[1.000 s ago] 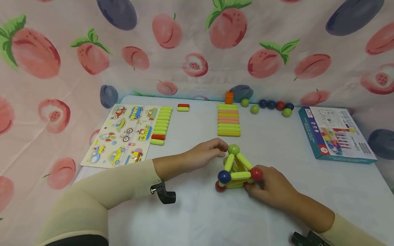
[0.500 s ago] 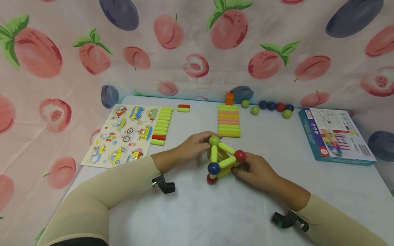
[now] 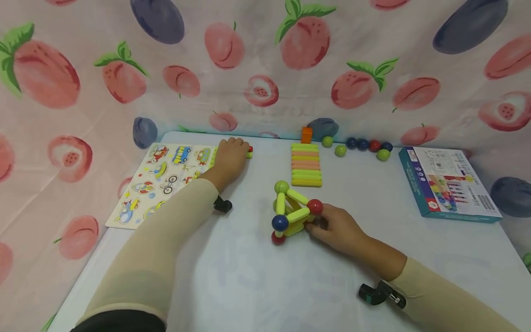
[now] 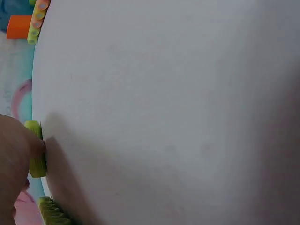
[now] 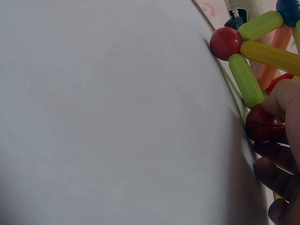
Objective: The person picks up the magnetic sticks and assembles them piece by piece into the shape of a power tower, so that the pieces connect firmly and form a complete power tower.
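At the back left, my left hand [image 3: 230, 159] reaches over the short rods beside the picture board. In the left wrist view its thumb lies across a green magnetic rod [image 4: 37, 161], with fingertips showing behind it. My right hand [image 3: 341, 228] grips the right side of a frame built of rods and balls, standing on the table. In the right wrist view the thumb presses a red ball [image 5: 263, 123] and the fingers curl beside it. The frame shows a green ball [image 3: 281, 187] on top and a blue ball [image 3: 280, 222] in front, joined by green rods [image 3: 298, 215].
A picture board [image 3: 145, 184] lies at left. A row of green, pink and yellow rods [image 3: 306, 165] lies at back centre near an orange block [image 3: 306, 135]. Several loose balls [image 3: 362, 144] line the back edge. A toy box [image 3: 452, 184] lies at right.
My left hand has left the frame and moved back and left to the short rods. The right hand keeps hold of the frame, which has shifted left and turned.
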Available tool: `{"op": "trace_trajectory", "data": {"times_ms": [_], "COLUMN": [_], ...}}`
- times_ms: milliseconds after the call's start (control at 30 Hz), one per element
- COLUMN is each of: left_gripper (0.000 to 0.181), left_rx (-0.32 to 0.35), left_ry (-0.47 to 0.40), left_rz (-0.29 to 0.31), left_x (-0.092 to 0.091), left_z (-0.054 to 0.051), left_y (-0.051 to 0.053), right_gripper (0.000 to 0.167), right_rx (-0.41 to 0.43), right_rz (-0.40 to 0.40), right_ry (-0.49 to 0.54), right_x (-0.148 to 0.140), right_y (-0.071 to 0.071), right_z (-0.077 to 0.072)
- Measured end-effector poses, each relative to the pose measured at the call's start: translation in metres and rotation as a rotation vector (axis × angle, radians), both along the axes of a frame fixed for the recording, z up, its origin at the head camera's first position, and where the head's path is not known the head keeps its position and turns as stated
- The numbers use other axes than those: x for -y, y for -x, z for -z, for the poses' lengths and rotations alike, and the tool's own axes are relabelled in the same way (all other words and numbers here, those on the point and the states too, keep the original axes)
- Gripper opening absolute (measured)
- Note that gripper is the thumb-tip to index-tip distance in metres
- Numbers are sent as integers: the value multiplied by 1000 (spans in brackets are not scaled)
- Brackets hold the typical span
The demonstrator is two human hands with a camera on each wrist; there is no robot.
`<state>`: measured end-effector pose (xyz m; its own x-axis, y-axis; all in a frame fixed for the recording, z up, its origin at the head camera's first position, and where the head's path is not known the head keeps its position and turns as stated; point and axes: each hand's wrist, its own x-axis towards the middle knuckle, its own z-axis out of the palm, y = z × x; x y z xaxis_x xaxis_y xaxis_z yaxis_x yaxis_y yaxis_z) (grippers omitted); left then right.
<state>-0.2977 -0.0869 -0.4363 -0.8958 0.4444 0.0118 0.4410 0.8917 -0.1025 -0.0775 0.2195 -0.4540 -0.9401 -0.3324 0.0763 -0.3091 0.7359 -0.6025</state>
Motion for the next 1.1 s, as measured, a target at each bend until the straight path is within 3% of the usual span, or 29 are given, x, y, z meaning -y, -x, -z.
{"op": "trace_trajectory", "data": {"times_ms": [133,200,233,300,400,433,500,600,733,800,833,900,1000,1033,1100], "left_gripper": [30,26,25,22,21,20,20,19,23,27,30,37,43,44,44], "left_rx": [-14,41,110,311,639,730,827,852,849,802,732,510,192,133,106], "left_ry": [-22,-140,-261,-599,-1060,-1150,-1209,-1225,-1237,-1211,-1163,-971,-533,-391,-197], "left_rz": [42,45,45,69,171,210,283,315,322,321,310,269,104,60,15], "left_x": [1,-1,-2,-6,-14,-16,-22,-27,-24,-20,-17,-11,-1,3,8], "left_z": [-6,-15,-20,-33,-51,-55,-59,-57,-49,-44,-41,-33,-24,-21,-16], "left_y": [-7,-15,-22,-39,-70,-79,-95,-108,-109,-103,-99,-84,-58,-50,-37], "right_gripper": [33,34,33,33,33,32,31,29,29,30,31,31,31,30,31], "right_rx": [-9,-9,-7,-3,-1,-1,-5,-5,12,29,37,54,88,98,125], "right_rz": [4,6,4,1,-11,-12,-14,-17,-24,-34,-43,-70,-131,-148,-177], "right_ry": [0,0,1,0,2,2,4,14,13,12,17,28,68,81,102], "right_x": [0,0,0,0,1,1,1,1,2,1,0,-5,-18,-22,-31], "right_y": [0,0,0,0,1,1,1,0,-1,-1,0,5,18,23,34], "right_z": [-1,-1,-1,-1,-1,-1,-1,-1,0,0,0,-1,-3,-3,-3]}}
